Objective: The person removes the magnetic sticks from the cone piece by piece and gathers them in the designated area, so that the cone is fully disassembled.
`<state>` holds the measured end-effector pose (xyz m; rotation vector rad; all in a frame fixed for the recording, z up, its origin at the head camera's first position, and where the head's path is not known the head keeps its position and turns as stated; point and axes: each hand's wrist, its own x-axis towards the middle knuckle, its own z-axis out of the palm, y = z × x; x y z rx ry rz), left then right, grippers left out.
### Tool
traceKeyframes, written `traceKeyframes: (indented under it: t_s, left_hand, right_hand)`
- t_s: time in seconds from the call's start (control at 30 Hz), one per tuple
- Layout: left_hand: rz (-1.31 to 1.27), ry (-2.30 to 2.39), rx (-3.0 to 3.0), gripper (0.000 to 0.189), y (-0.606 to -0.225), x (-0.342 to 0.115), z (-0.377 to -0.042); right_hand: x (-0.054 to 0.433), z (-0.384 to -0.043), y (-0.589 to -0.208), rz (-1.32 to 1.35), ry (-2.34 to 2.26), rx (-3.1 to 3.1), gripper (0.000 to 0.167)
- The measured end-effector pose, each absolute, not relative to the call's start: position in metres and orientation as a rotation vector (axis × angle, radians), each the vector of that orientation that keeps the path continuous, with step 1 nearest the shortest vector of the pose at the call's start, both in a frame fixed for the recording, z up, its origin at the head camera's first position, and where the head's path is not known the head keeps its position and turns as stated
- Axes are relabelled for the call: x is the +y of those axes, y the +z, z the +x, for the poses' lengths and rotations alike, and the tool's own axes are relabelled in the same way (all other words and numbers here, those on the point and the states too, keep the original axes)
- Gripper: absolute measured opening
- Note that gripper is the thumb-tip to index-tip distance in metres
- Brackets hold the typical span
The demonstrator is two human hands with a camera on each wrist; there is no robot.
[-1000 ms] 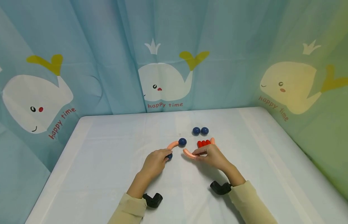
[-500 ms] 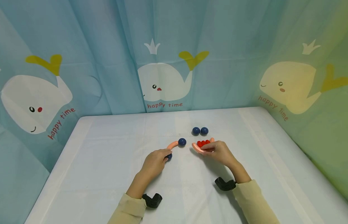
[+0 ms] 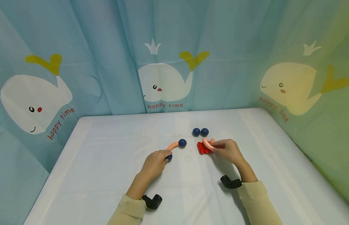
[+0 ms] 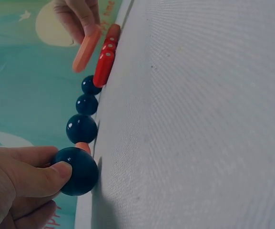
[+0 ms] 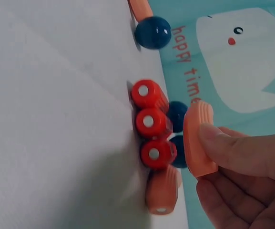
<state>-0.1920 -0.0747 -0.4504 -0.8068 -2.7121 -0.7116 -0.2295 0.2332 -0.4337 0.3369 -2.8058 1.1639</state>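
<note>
My left hand (image 3: 154, 164) pinches a dark blue ball (image 4: 80, 174) between thumb and fingers. A curved orange rod (image 3: 172, 146) runs from that ball to a second blue ball (image 3: 182, 143). With thumb and fingertips, my right hand (image 3: 229, 153) pinches another curved orange rod (image 5: 194, 140), raised off the table above three short red rods (image 3: 201, 148). Those red rods lie side by side, with pale dots on their ends. One more orange rod (image 5: 162, 193) lies at the end of the red row, mostly hidden by the right hand in the head view.
Two more blue balls (image 3: 196, 132) sit side by side behind the red rods on the white-covered table (image 3: 107, 150). A blue curtain with whale prints (image 3: 115, 56) hangs along the back. Each wrist carries a black camera mount (image 3: 230, 182).
My right hand has moved right with its curved rod, from left of the red rods to above them, and the rod has turned. The left hand stays in place.
</note>
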Motion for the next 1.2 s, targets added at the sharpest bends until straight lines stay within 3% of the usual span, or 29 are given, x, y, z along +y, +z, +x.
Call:
traceKeyframes:
  t_s: [1.2]
  left_hand:
    - [-0.771,-0.718,-2.743,0.029,-0.450,-0.074,-0.192]
  right_hand:
    - [0.271,-0.233,-0.445,0.017,1.160,-2.891,0.029]
